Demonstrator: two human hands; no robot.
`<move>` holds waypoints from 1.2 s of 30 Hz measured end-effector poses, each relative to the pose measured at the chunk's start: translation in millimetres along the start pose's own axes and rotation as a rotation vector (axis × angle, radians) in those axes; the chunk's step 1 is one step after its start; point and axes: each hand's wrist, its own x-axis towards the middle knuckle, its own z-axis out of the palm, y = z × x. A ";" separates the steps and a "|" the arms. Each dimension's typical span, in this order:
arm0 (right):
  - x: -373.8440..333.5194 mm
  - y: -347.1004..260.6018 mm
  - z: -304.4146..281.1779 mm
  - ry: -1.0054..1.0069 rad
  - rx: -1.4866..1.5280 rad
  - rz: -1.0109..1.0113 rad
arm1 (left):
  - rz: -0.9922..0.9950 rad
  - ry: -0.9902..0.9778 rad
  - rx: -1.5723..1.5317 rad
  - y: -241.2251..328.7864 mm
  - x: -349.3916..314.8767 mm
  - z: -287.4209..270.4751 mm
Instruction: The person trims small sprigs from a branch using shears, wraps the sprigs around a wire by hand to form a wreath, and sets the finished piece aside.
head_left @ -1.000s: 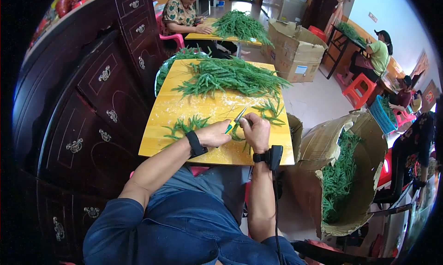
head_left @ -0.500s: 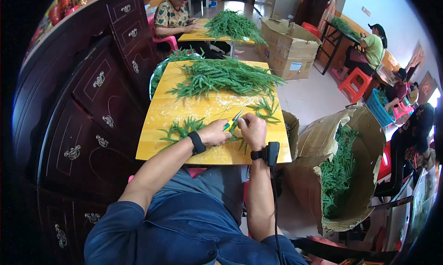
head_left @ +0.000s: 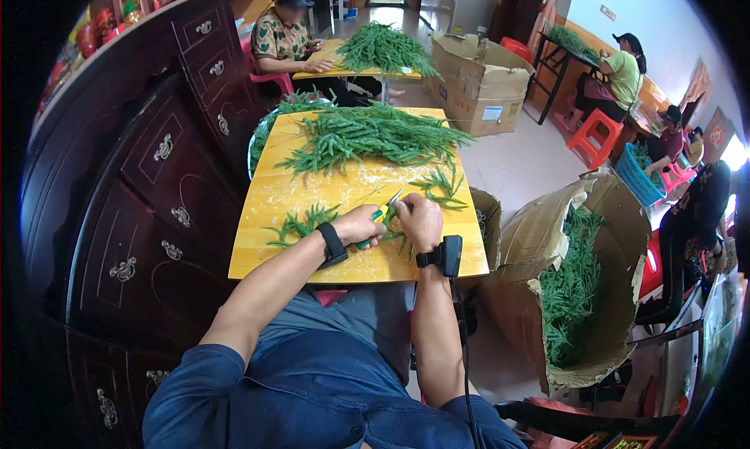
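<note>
My left hand (head_left: 358, 225) is closed around a pair of pliers (head_left: 382, 214) with yellow and green handles. Their silver pointed jaws angle up and away, beside my right hand (head_left: 422, 221). The right fingers are pinched together near the jaws; what they grip is hidden. A little greenery shows between and under my hands. To the left on the yellow table (head_left: 301, 189) lies a small bunch of artificial green sprigs (head_left: 305, 222). More loose sprigs (head_left: 444, 187) rest beyond my right hand, and a large heap of green sprigs (head_left: 375, 136) covers the table's far side.
A tall open cardboard box (head_left: 516, 293) with greenery inside stands at right. Dark wooden cabinets (head_left: 148, 207) line the left. Ahead, a person (head_left: 281, 39) sits at another yellow table, near a cardboard box (head_left: 484, 89). Other people sit at right, by a blue basket (head_left: 637, 175).
My right hand has shifted slightly left and down. The view has moved a little; the pliers remain in my left hand. The person ahead has moved an arm.
</note>
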 end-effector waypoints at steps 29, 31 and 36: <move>9.4 20.5 -42.7 0.093 1.141 0.312 | 0.072 -0.156 -0.765 -27.8 -37.3 -88.9; 7.3 16.5 -42.6 -0.033 1.075 0.302 | 0.030 -0.138 -0.807 -36.4 -40.4 -88.7; -3.1 9.0 -23.1 -0.428 0.747 0.116 | 0.054 -0.184 -0.806 -41.7 -38.7 -89.0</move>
